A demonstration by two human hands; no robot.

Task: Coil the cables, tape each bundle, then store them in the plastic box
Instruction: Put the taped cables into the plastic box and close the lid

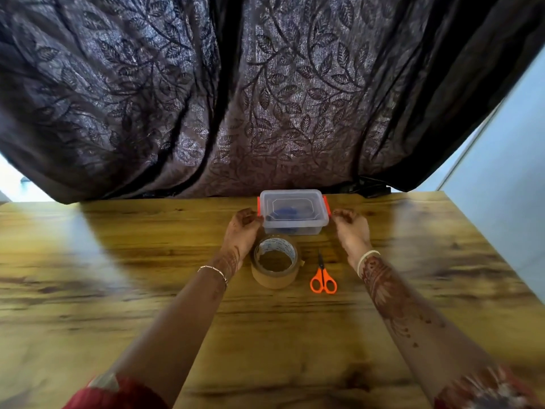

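Note:
A clear plastic box [295, 222] with its lid on and orange side clips stands at the far middle of the wooden table [118, 276]. Something blue and dark shows dimly through the lid; I cannot tell its shape. My left hand [243, 231] is at the box's left clip with fingers curled against it. My right hand [351, 228] is at the right clip, fingers curled the same way. A roll of brown packing tape [275, 261] stands just in front of the box. Orange-handled scissors [323, 277] lie to the right of the tape.
A dark leaf-patterned curtain [265, 98] hangs right behind the box along the table's far edge. A pale wall [507, 172] runs along the right side. The table's right edge slants down toward the near right corner.

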